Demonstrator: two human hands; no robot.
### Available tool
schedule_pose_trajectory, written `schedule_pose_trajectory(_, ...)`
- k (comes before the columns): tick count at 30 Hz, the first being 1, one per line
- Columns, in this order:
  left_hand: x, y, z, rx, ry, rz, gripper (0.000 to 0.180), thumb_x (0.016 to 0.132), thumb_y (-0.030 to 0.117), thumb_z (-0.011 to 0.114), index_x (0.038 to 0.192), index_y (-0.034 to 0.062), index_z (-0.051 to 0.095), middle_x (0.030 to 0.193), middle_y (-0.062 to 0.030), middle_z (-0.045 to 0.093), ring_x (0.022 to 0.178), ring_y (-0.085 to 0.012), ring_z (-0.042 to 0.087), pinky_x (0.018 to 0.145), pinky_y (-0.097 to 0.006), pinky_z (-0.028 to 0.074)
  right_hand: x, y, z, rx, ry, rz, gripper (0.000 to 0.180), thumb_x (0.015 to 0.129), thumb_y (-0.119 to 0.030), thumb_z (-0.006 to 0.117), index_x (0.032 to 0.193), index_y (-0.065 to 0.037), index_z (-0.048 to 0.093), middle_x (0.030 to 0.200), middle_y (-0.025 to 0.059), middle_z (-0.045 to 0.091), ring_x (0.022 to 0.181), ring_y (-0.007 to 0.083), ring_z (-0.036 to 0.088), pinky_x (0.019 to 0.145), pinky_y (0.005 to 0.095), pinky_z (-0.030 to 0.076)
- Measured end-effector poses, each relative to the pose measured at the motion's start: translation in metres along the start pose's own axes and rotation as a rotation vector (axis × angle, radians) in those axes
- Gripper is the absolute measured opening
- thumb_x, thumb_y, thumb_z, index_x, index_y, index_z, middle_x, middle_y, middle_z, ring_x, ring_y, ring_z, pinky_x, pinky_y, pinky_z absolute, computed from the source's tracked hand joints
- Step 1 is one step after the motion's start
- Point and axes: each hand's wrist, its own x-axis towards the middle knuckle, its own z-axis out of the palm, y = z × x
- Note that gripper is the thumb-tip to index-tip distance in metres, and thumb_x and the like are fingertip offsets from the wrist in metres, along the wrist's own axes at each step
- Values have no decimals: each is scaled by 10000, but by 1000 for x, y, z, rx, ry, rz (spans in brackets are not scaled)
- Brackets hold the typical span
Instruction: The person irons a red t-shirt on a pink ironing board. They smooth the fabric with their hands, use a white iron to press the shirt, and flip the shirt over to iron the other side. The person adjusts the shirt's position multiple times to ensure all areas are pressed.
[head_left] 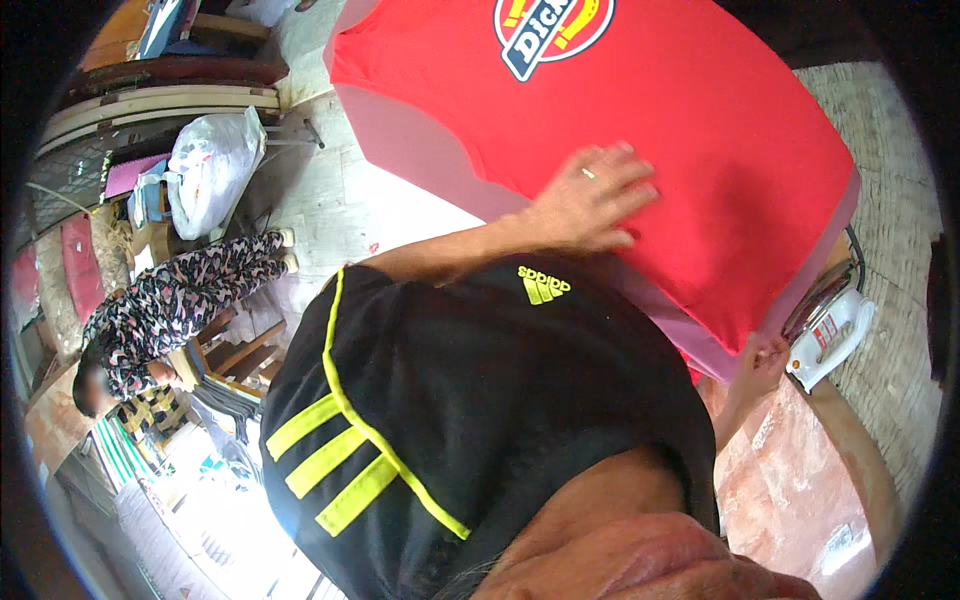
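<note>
A red T-shirt (640, 110) with a round printed emblem lies spread over a pink-covered ironing board (405, 140). My left hand (592, 198), a ring on one finger, rests flat on the cloth near the edge closest to me, fingers stretched out. At the near right corner, my right hand (762, 358) has its fingers closed around the shirt's edge, though they show only partly. Just right of that hand is a white clothes iron (832, 338), held by neither hand.
To the left, a person in patterned clothes (180, 300) is beside wooden furniture. A stuffed clear plastic bag (215, 170) stands beyond them. A dark cord (858, 255) runs by the iron. Grey plank-patterned floor (880, 160) borders the board on the right.
</note>
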Motion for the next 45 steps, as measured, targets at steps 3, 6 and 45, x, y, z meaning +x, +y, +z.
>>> schedule_pose_trajectory(3,-24,-44,-52,91,138,-271,606,893,394,669,1377,74,494,1452,-185,445,1400,-400,374,1089,-568,334,14,-5,36,-84,83,-285,348,914,-118,723,1214,-7,586,1031,125,685,931,247,666,800,341,554)
schedule_pose_trajectory(6,-51,-85,-72,231,233,-470,601,917,370,652,1367,13,477,1445,-230,427,1413,-433,341,1126,-566,294,9,-70,78,-435,-10,-620,457,953,-277,659,1334,-51,546,1327,144,587,1212,360,559,993,487,469)
schedule_pose_trajectory(45,221,-174,20,454,139,-111,831,930,745,372,1528,168,401,1613,-196,286,1476,-474,228,1145,-667,174,213,-31,115,-744,289,-531,573,986,-407,549,1438,-60,485,1493,167,464,1392,312,426,1126,480,360)
